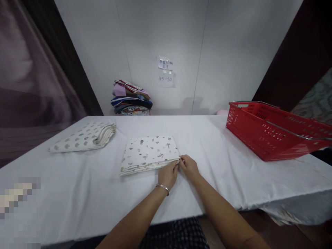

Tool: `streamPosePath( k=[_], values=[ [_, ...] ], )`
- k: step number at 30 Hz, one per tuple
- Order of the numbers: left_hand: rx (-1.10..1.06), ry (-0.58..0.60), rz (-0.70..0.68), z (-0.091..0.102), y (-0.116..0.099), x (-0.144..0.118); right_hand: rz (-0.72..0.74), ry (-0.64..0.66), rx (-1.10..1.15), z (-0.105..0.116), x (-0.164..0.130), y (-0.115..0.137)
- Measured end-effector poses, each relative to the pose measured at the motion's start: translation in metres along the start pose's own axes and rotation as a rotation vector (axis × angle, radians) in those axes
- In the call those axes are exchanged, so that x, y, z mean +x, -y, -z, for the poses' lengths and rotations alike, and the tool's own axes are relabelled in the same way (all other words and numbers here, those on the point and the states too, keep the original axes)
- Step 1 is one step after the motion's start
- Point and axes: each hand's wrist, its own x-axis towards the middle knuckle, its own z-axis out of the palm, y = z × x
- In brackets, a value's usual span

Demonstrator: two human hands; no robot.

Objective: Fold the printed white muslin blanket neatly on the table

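Note:
A white cloth (150,150) with small palm trees and other little prints lies folded in several layers in front of me. At its near right corner, my left hand (168,174), with a bracelet on the wrist, is closed on the layered edge. My right hand (190,167) pinches the same corner from the right side, thumb and fingers together. Some fingertips of both hands are hidden by the fabric and by each other. To the left rests another folded cloth (84,138), white with grey shapes, its layers curving over at the right end.
A red plastic basket (259,138) with metal handles stands at the right of the white-covered table (103,200). Beyond the back edge is a pile of folded fabrics (132,98). Two handwritten paper signs (166,79) hang on the wall.

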Motion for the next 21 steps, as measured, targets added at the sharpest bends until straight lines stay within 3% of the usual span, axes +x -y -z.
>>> streamPosePath(
  k=[9, 21],
  values=[
    [-0.165, 0.107, 0.119, -0.009, -0.012, 0.005, 0.027, -0.042, 0.021, 0.002, -0.002, 0.003],
    [-0.255, 0.096, 0.105, -0.013, -0.01, 0.003, 0.051, -0.078, 0.115, 0.001, -0.003, 0.0]
  ],
)
